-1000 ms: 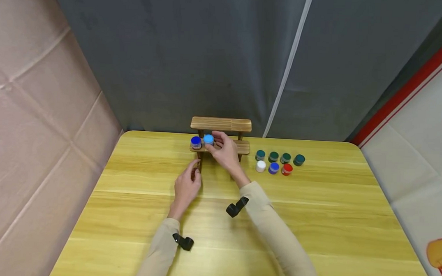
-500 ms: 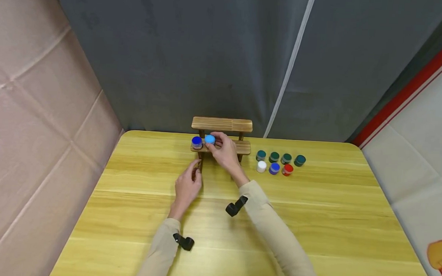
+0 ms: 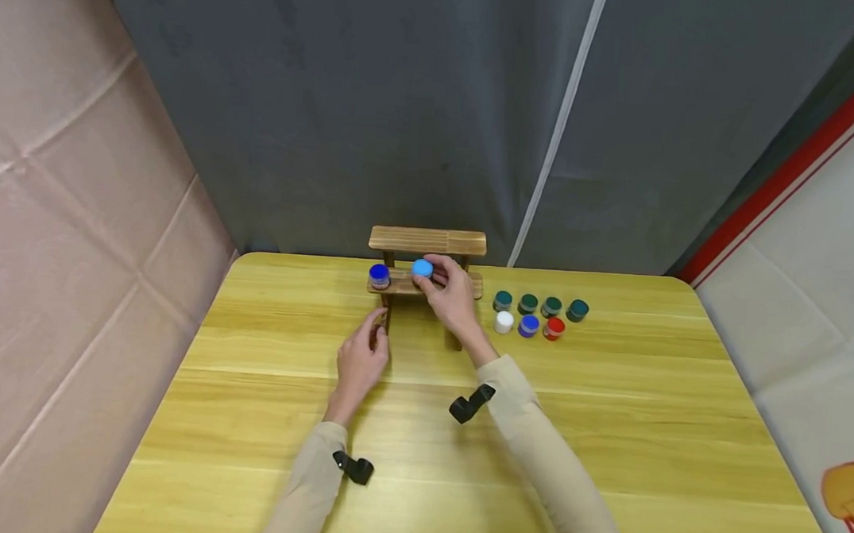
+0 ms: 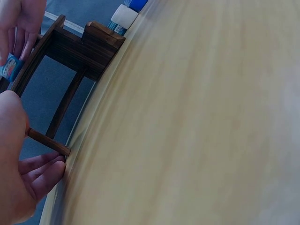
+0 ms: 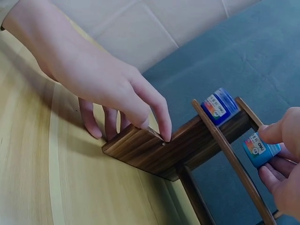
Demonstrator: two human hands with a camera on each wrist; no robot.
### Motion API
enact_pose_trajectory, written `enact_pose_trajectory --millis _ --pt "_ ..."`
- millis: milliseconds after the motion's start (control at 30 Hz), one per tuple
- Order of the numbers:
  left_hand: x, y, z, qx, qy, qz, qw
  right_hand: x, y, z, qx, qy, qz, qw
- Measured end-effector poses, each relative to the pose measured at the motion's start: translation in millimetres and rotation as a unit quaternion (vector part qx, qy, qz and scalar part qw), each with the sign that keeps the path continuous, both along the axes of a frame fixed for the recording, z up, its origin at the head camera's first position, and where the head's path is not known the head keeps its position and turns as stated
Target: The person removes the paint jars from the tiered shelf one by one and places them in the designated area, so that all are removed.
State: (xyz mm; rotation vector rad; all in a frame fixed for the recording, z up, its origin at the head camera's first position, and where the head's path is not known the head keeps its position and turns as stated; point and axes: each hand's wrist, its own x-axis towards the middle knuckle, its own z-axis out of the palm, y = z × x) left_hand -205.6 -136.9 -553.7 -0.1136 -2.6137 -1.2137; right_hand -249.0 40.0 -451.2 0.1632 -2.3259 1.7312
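Note:
A small two-tier wooden rack [image 3: 428,239] stands at the table's back edge. My right hand [image 3: 456,301] pinches a light blue paint jar [image 3: 422,268] between thumb and fingers, over the middle of the lower shelf. In the right wrist view, this jar [image 5: 259,149] shows its label and is close by the shelf's front rail. On the shelf's left end sits a dark blue paint jar [image 3: 379,277]. Below it, my left hand [image 3: 360,367] grips the rack's left side leg; in the right wrist view its thumb and forefinger hold the edge of that side board [image 5: 140,147].
Right of the rack, several dark green-capped jars [image 3: 529,304] form a back row. In front of them stand a white jar [image 3: 504,322], a blue jar [image 3: 528,326] and a red jar [image 3: 554,328]. A grey curtain [image 3: 333,119] hangs behind the table.
My right hand has shifted to the right along the lower shelf with the light blue jar, widening its gap from the dark blue one. The left hand has stayed at the rack's leg.

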Motion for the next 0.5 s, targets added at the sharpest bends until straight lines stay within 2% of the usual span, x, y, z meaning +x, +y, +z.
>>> enact_pose_trajectory --millis 300,500 --pt "-0.7 -0.2 -2.2 0.005 0.003 -0.001 1.0000 7.4 17 4.3 -0.017 0.010 -0.005 0.9998" --pt "-1.5 0.1 -2.5 0.004 0.006 -0.005 1.0000 13.0 33 7.3 -0.024 0.001 -0.018 0.9996"
